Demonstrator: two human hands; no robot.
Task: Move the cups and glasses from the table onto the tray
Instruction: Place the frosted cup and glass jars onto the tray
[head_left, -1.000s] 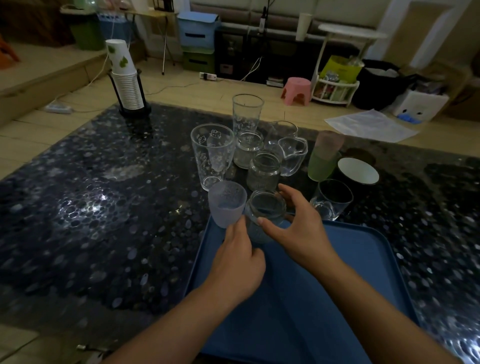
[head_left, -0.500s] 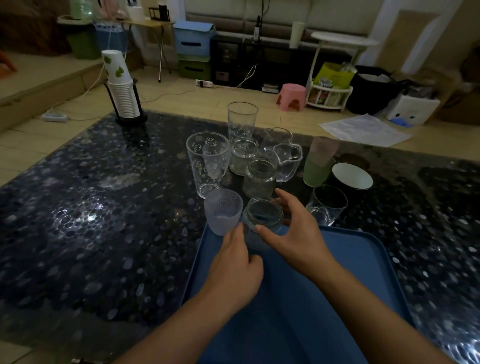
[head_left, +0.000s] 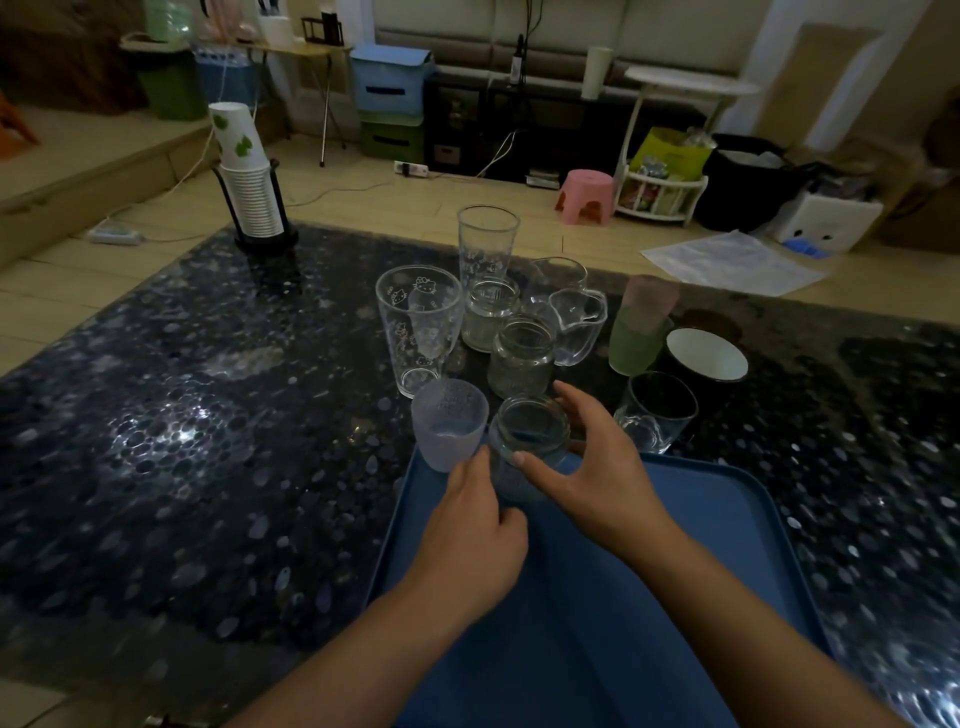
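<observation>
**Blue tray nearly bare, two cups arriving at its far edge**

Blue plastic fills the near centre of the view: a tray (head_left: 649, 597) lying on a dark, pebble-patterned desk (head_left: 182, 441), with nothing visibly standing on its open surface. A person's two bare arms reach forward over it.

The left hand (head_left: 470, 540) has its fingers curled around the base of a frosted, pale plastic cup (head_left: 449, 423), which sits at the tray's far left corner, about over the rim. Whether it rests on anything or is held in the air cannot be told. The right hand (head_left: 597, 478) grips a small clear glass jar (head_left: 530, 441), thumb on the near side and fingers wrapped around the far side. The jar is just inside the tray's far edge, touching or nearly touching the frosted cup.

Farther away on the desk, a cluster waits: a wide printed tumbler (head_left: 420, 327), a tall narrow glass (head_left: 487, 249) behind it, two more small jars (head_left: 522, 358) (head_left: 490, 314), a clear handled mug (head_left: 569, 312), a green cup with a pinkish one stacked in it (head_left: 641, 327), a dark bowl-like cup with a white inside (head_left: 706, 356), and a short clear glass (head_left: 655, 410) just beyond the tray's far rim.

Judging from this, the task is at its start. These two pieces look like the first to land, and about eight more remain on the desk.

At the far left corner of the desk stands a holder of stacked paper cups (head_left: 249, 176).
</observation>
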